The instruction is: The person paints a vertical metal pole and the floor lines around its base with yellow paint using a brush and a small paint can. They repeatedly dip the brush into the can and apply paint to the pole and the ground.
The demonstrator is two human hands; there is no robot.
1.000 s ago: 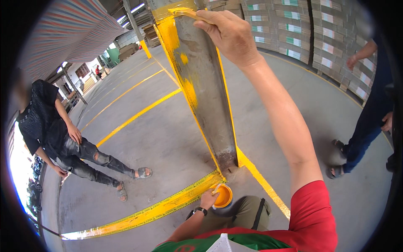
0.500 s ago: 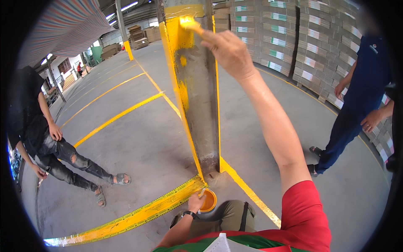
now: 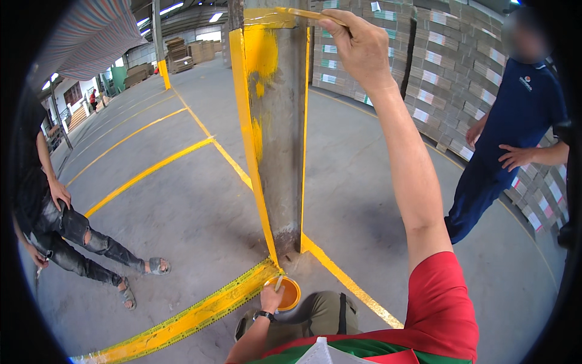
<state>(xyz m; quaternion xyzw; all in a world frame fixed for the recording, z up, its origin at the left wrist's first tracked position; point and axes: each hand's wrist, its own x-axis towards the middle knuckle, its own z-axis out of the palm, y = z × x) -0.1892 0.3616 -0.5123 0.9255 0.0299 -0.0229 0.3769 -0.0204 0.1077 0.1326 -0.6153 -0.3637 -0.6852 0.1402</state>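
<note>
My right hand is raised high and closed round the wooden handle of a paintbrush. The brush lies nearly level, its tip against the steel pillar at the yellow band near the top. Yellow paint covers the upper left of the web in uneven patches, with bare grey metal below and to the right. Low down, my left hand grips the rim of a paint bucket holding orange-yellow paint. A pale strip, which I cannot identify, shows by its fingers.
A wide yellow floor stripe edged with tape runs left from the pillar's foot. Another yellow line runs right. A person in black stands at left, one in dark blue at right. Stacked cardboard fills the back right.
My right hand has moved up and slightly right, taking the brush from the painted patch to the band above. The view has shifted a little; my left hand stays at the bucket.
</note>
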